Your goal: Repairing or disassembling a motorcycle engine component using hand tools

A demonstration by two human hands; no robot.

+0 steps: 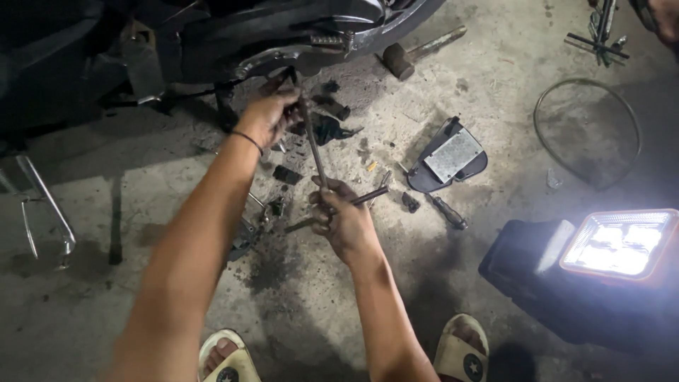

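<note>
Two hands of mine are on one long T-handled wrench: my left hand is clenched around its upper end, pressed up against the dark underside of the motorbike, and my right hand is wrapped tight around the lower end, where the cross handle sticks out to the right of my fist. The shaft runs at a slant between the two fists, well above the concrete floor. Just beside my hands, small dark parts and a black rag lie scattered on the oily patch of floor. Further right lies a flat black cover with a pale ribbed panel, and near it a dark-handled screwdriver. A hammer lies up by the bike's lower edge, and a loop of cable rests well off to the right. At the far right a bright work lamp stands on a black case. My sandalled feet show at the bottom edge.
</note>
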